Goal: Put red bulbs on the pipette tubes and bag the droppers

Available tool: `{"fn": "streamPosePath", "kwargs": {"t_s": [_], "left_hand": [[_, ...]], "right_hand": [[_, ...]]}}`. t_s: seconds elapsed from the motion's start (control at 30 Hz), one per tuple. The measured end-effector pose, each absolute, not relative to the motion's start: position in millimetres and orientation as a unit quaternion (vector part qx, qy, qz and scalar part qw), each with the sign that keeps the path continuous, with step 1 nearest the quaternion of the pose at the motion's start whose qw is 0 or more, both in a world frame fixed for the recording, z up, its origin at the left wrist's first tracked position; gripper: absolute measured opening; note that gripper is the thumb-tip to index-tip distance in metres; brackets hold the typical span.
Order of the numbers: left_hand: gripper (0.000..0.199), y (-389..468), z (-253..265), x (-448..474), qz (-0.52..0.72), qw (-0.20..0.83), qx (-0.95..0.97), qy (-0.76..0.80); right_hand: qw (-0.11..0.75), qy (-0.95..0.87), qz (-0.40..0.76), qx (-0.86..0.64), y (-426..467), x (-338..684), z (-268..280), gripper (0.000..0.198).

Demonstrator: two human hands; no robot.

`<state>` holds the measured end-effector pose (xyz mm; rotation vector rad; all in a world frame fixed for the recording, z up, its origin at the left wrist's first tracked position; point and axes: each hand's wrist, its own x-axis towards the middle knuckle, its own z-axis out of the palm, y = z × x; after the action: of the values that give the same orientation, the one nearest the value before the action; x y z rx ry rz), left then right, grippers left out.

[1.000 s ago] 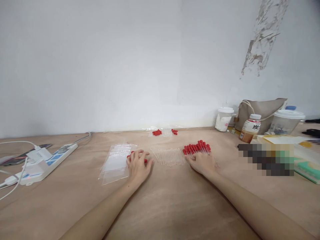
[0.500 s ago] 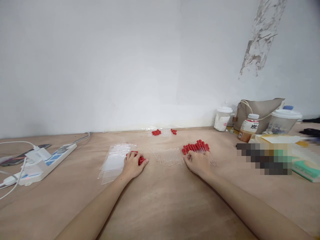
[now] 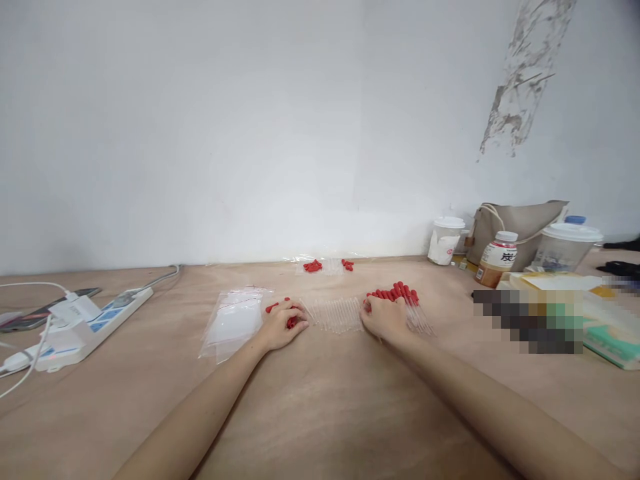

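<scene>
My left hand (image 3: pixel 284 327) is cupped, its bent fingers wrapped round a few red rubber bulbs (image 3: pixel 291 322) on the table. To its right lies a row of thin clear glass tubes (image 3: pixel 338 315) side by side. At the right end of that row, my right hand (image 3: pixel 384 319) has curled fingers at the near side of several droppers with red bulbs (image 3: pixel 399 291). The fingers press on the leftmost droppers, and my hand hides their glass stems. Clear zip bags (image 3: pixel 233 323) lie flat to the left of my left hand.
By the wall lies a clear bag with red bulbs and tubes (image 3: pixel 330 267). A power strip (image 3: pixel 95 327) with cables is on the left. On the right stand a paper cup (image 3: pixel 446 241), a drink bottle (image 3: pixel 496 260), a grey bag (image 3: pixel 520 227) and a lidded plastic tub (image 3: pixel 567 247).
My left hand has moved right, towards the glass tubes, along with the red bulbs under it. My right hand has shifted slightly left over the left end of the droppers.
</scene>
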<state>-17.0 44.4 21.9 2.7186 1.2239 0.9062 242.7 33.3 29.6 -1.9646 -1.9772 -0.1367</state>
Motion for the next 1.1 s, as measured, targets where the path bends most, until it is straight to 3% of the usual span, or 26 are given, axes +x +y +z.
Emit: {"fn": "streamPosePath", "kwargs": {"t_s": [0.43, 0.67, 1.1], "left_hand": [[0.030, 36, 27, -27, 0.289, -0.015, 0.878, 0.382], [0.016, 34, 22, -38, 0.324, 0.017, 0.866, 0.382], [0.014, 44, 17, -20, 0.432, -0.002, 0.802, 0.413]], "right_hand": [[0.116, -0.696, -0.080, -0.704, 42, 231, 24, 0.026], [0.088, -0.698, -0.066, -0.708, 42, 226, 28, 0.020], [0.327, -0.742, -0.135, -0.569, 14, 258, 10, 0.027]]}}
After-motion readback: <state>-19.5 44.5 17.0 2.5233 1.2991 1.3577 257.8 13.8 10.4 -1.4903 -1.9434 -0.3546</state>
